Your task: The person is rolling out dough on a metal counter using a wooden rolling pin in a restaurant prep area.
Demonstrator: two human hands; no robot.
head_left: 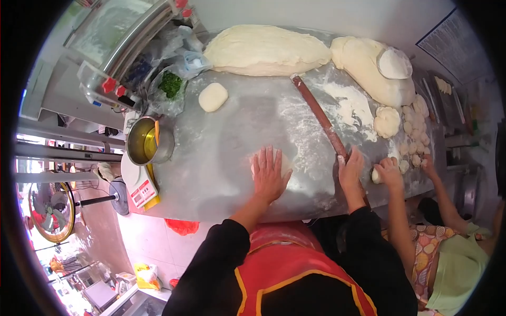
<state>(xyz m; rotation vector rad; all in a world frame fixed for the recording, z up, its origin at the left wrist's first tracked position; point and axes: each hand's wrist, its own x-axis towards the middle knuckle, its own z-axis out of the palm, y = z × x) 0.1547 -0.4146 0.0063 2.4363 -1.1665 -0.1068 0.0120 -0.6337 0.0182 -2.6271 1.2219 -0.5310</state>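
Palm down, my left hand [270,175] lies with fingers stretched out on a flattened piece of dough [286,164]; most of that piece is hidden under the hand. Around the near part of a long wooden rolling pin [316,111], my right hand [350,171] is closed. The pin lies slantwise on the floured metal table [237,137], its far end close to a large slab of dough [266,51]. A round dough piece [213,97] rests beyond my left hand, apart from it. Loose flour [350,108] is spread right of the pin.
At right, a co-worker's hands [389,173] handle small dough pieces [414,131]. Another big dough mass [363,63] bears a white bowl [395,64]. A metal pot of yellow liquid [149,141], a kitchen scale [139,184] and a bag of chopped greens [169,87] stand left.
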